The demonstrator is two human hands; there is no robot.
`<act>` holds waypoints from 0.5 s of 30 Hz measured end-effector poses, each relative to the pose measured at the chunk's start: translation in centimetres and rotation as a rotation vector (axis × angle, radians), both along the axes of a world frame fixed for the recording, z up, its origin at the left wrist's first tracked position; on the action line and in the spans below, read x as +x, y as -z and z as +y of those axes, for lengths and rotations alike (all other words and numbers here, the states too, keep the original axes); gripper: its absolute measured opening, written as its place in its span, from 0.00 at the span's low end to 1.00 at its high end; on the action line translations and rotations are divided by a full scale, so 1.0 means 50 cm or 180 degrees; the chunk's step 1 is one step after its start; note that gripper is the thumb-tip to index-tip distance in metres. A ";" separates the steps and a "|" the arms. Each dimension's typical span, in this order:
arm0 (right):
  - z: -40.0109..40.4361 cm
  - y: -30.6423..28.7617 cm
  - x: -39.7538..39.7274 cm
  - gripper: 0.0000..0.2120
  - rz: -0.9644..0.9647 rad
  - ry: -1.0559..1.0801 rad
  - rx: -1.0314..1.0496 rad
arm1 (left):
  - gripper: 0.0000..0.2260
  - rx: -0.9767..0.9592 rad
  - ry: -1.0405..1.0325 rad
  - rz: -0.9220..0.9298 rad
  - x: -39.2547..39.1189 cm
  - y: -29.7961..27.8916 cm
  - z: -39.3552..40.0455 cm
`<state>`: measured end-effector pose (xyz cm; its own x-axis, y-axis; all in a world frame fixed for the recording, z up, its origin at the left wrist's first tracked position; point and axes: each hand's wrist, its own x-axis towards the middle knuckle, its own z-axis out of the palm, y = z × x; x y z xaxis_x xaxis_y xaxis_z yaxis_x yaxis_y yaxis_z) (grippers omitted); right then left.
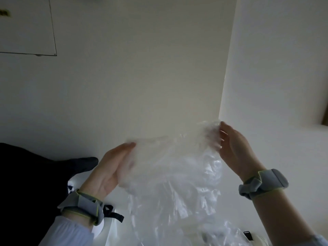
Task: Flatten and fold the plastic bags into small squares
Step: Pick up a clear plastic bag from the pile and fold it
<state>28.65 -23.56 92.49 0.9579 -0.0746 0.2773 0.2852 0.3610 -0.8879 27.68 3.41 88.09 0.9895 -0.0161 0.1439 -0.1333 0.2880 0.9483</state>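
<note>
No legible writing appeared anywhere in the view.

A small yellowish mark [4, 12] sat at the left edge of the flat white wall panel [26, 27], cut off by the frame and too blurred to make out as letters. A small black strap tag [248, 235] near the bottom right carried a faint pale mark along its top edge, too small to read. A black-and-white patch [70, 187] beside the dark fabric showed shapes only, not characters.
</note>
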 end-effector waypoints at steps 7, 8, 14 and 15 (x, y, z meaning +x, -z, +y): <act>0.023 0.009 -0.022 0.17 -0.0722 0.0558 -0.0917 | 0.10 -0.0332 -0.1255 -0.0309 0.012 0.004 -0.012; 0.017 0.006 -0.017 0.13 -0.0700 0.0711 -0.0773 | 0.13 -0.0393 -0.1463 -0.0443 0.015 0.004 -0.010; 0.014 0.002 0.013 0.15 -0.1145 0.1311 -0.2007 | 0.06 0.0720 -0.1784 -0.1579 0.024 -0.019 0.018; 0.028 0.004 0.012 0.15 -0.1274 0.1197 -0.2330 | 0.03 0.1098 -0.1519 -0.1843 0.021 -0.033 0.004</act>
